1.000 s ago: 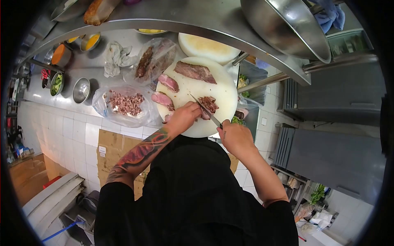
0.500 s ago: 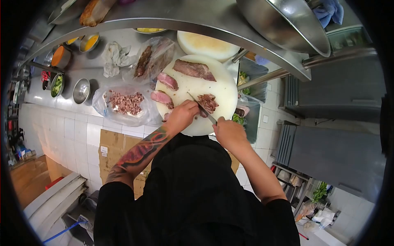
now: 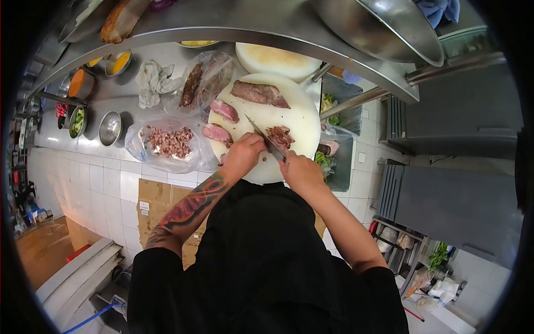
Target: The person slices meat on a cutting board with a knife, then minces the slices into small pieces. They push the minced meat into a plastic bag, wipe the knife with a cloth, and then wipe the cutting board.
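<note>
My right hand (image 3: 302, 173) grips a knife (image 3: 258, 130) whose blade points away and to the left over a round white cutting board (image 3: 305, 114). Beside the blade, my left hand (image 3: 246, 153) is closed, fingers curled down at the board; whatever lies under them is hidden. A small heap of cut dark meat strips (image 3: 280, 136) lies just right of the knife. Farther back on the board is a long piece of cooked meat (image 3: 260, 93). Two pinkish meat pieces, one upper (image 3: 224, 110) and one lower (image 3: 217, 134), lie along the board's left side.
Left of the board, an open plastic bag (image 3: 140, 139) holds diced meat (image 3: 169, 142). Behind it are another bag with dark meat (image 3: 191, 85), a crumpled cloth (image 3: 154, 83) and a metal bowl (image 3: 110, 128). A steel shelf (image 3: 267, 40) overhangs the back; bins (image 3: 346, 161) stand at right.
The knife has shifted slightly left and its blade has swung a little, with my right hand moving left and up. My left hand stays nearly in place. The view has tilted slightly.
</note>
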Motion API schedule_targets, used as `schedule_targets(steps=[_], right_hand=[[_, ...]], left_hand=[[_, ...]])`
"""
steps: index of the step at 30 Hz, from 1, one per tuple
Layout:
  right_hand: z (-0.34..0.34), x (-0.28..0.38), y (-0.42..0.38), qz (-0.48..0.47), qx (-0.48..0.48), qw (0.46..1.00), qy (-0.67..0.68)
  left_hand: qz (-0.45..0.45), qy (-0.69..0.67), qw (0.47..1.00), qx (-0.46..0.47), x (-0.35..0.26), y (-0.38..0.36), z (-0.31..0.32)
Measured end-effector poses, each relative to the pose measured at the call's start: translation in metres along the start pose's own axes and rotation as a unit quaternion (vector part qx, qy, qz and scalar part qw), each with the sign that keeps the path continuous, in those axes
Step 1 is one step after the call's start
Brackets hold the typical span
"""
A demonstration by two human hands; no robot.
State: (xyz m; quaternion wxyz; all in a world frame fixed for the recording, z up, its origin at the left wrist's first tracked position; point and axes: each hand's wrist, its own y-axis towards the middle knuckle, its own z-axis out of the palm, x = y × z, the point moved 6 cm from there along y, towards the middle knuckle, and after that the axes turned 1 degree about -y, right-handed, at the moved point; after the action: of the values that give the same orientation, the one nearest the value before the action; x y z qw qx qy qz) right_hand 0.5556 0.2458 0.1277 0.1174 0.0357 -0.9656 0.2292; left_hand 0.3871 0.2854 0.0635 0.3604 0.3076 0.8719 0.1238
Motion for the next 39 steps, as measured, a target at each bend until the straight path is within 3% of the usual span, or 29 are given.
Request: schedule_targets(steps=[7, 9, 18, 25, 27, 33, 39], right_hand=[[-0.018, 0.010, 0.000, -0.024, 0.004, 0.999, -0.024], [-0.017, 0.003, -0.004, -0.029, 0.006, 0.999, -0.032], [-0.025, 0.001, -0.012, -0.021, 0.021, 0.999, -0.039], [-0.028, -0.016, -0.031, -0.008, 0.038, 0.998, -0.050], [-0.024, -0.020, -0.033, -0.014, 0.024, 0.998, -0.050], [-0.022, -0.015, -0.026, -0.013, 0.025, 0.998, -0.053], [-0.010, -0.024, -0.013, -0.009, 0.005, 0.999, -0.044]], left_hand=[[-0.010, -0.023, 0.999, 0.024, 0.003, 0.005, -0.020], [-0.099, -0.025, 0.994, 0.025, 0.017, 0.005, -0.023], [-0.151, -0.039, 0.987, 0.045, 0.026, 0.012, -0.009], [-0.122, -0.054, 0.989, 0.070, -0.002, 0.012, -0.005], [-0.064, -0.020, 0.996, 0.065, -0.011, 0.011, -0.001], [-0.005, -0.004, 0.998, 0.070, -0.007, 0.003, 0.009], [-0.009, -0.001, 0.997, 0.078, -0.006, 0.003, 0.010]])
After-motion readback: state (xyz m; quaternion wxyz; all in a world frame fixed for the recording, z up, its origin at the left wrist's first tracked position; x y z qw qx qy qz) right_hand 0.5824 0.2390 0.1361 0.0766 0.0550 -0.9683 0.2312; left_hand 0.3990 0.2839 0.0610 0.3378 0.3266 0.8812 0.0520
